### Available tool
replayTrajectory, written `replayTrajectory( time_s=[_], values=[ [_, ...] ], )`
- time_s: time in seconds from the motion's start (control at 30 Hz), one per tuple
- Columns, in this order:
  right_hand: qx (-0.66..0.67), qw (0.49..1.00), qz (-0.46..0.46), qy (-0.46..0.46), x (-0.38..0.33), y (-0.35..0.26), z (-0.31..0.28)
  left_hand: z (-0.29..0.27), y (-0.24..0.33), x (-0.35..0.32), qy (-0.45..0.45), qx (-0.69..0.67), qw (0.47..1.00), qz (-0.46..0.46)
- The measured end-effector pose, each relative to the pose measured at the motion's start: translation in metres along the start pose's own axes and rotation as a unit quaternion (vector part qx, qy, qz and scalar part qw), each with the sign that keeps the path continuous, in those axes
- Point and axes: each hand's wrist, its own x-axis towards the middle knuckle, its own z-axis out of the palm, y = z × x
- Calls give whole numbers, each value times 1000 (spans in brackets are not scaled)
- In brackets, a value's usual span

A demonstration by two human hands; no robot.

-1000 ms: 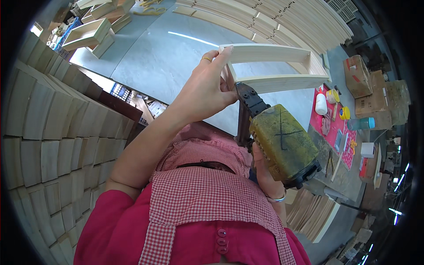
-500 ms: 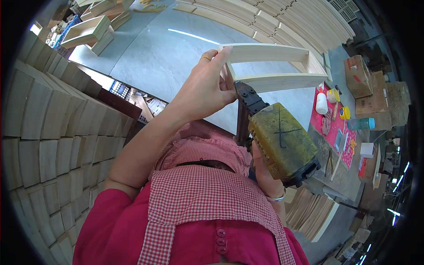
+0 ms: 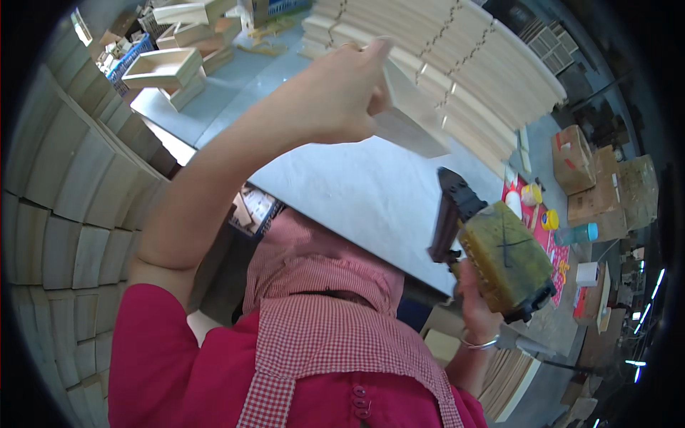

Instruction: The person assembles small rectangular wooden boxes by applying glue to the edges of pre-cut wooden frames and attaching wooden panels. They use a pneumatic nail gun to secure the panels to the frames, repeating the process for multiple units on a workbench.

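Two hands are seen at work above a pale grey worktable (image 3: 371,192). The left hand (image 3: 335,96) is raised high, with its fingers clenched round one end of a pale wooden piece (image 3: 410,118), apparently an open wooden frame of thin boards; the piece is held up in the air, well clear of the tabletop, with its far end tilted down and away, probably so that a joint or face can be brought within reach of the tool. The right hand (image 3: 474,299) is lower and to the right, closed on the grip of a nail gun (image 3: 499,264), a yellowish, worn body marked with a dark cross and fitted with a black nose (image 3: 453,214). The nose is pointed up toward the wooden piece but is kept apart from it, and no contact can be made out. A thin bangle (image 3: 479,344) is worn on the right wrist.

Stacks of pale boards (image 3: 457,64) are piled along the far edge of the table, and finished wooden trays (image 3: 160,68) are set at the upper left, near a blue crate. Rows of stacked wooden blocks (image 3: 64,192) fill the left side. Cardboard boxes (image 3: 592,178) and small bottles on a red mat (image 3: 546,221) are kept at the right.
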Motion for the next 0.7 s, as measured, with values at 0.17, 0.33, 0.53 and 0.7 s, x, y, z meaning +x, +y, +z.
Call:
replayTrajectory(
  time_s=[0.17, 0.33, 0.53, 0.7],
  values=[
    [10, 999, 29, 7, 64, -10, -62, -12, 18, 62, -113, 218, 969, -33],
    [-82, 985, -154, -19, 139, -34, -103, 2, 2, 89, -72, 221, 973, -17],
    [-143, 967, -186, -103, 206, -85, -97, 35, -26, 80, 67, 283, 956, 26],
    [-108, 965, -173, -164, 250, -103, -78, 43, -29, 76, 110, 293, 948, 61]
  ],
)
